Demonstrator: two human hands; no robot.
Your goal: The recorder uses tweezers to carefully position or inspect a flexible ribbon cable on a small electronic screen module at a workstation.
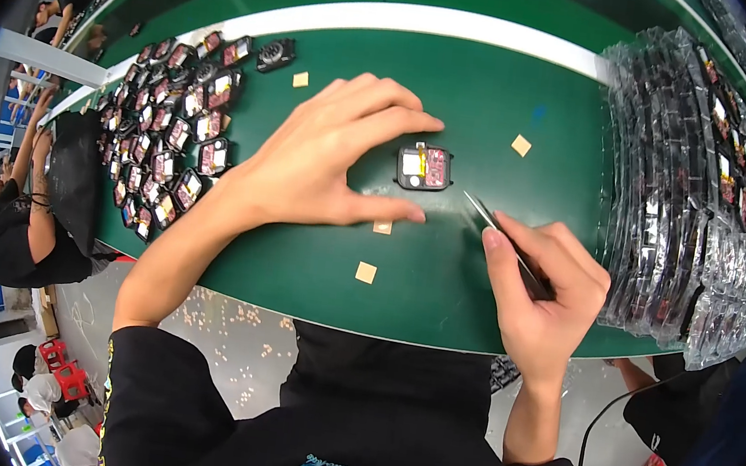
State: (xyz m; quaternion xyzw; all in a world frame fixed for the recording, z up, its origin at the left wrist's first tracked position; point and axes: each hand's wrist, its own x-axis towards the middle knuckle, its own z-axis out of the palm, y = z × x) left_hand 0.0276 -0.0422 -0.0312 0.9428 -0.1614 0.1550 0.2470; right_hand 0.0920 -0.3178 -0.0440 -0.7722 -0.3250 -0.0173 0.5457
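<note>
Our left hand (pixel 336 155) spread around an uncovered black smartwatch case (pixel 424 167); steel tweezers (pixel 481 212) pinched in our right hand (pixel 551 281).
We note left thumb and forefinger parted, grasping nothing, the case lying between their tips; tweezer points just right of it. Just below the left thumb, a small tan square (pixel 382 228). Beneath all, green tabletop (pixel 448 301). Beyond the left wrist, heaped similar cases (pixel 164 131); past the right knuckles, stacked clear plastic trays (pixel 658 196).

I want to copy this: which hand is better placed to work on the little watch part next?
Probably the right hand: its tweezers point toward the watch part. The left hand looks empty, spread open beside it.
</note>
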